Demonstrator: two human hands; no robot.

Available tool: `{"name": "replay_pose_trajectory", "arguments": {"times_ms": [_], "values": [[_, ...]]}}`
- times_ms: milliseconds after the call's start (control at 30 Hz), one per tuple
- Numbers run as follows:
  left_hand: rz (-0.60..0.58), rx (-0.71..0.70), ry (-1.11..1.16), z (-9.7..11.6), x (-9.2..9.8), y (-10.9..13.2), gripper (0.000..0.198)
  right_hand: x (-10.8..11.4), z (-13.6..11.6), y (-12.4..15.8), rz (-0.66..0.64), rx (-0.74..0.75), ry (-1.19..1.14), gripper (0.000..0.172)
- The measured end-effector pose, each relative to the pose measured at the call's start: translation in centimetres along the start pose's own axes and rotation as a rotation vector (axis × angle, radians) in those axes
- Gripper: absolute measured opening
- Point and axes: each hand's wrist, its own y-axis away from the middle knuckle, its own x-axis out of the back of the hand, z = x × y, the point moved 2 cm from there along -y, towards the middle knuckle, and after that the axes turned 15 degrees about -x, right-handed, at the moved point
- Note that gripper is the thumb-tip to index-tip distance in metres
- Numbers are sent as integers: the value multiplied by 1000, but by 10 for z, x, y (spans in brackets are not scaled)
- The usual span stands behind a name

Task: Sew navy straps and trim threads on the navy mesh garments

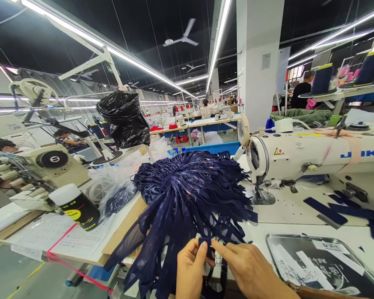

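Found navy fabric strip (208,246) at near centre, before navy strip bundle (187,187); pinched in left hand (191,265), touched by right hand (246,263); cannot tell right-side closure. Judged light, limp; best held by edges.

Bare left hand (190,268), bare right hand (247,265)

The bulky navy-blue fabric-strip heap (187,187) and cream metal sewing machine (302,151) block my forward reach. I have passage over the white tabletop (258,237), between heap and rectangular silver metal tray (293,236).
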Motion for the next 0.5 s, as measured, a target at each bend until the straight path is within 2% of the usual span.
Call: {"name": "replay_pose_trajectory", "arguments": {"times_ms": [167, 300, 400, 500], "values": [[-119, 165, 122, 2, 4, -3, 29, 6, 1, -3, -19, 66, -29, 38], [-151, 189, 176, -1, 4, -4, 32, -1, 0, -4, 63, 68, -123, 36], [-163, 188, 210, -4, 1, -4, 33, -13, 0, -1, 129, -35, -378, 35], [-174, 179, 223, -2, -4, -5, 36, -25, 0, 2, 117, -173, -562, 31]]}}
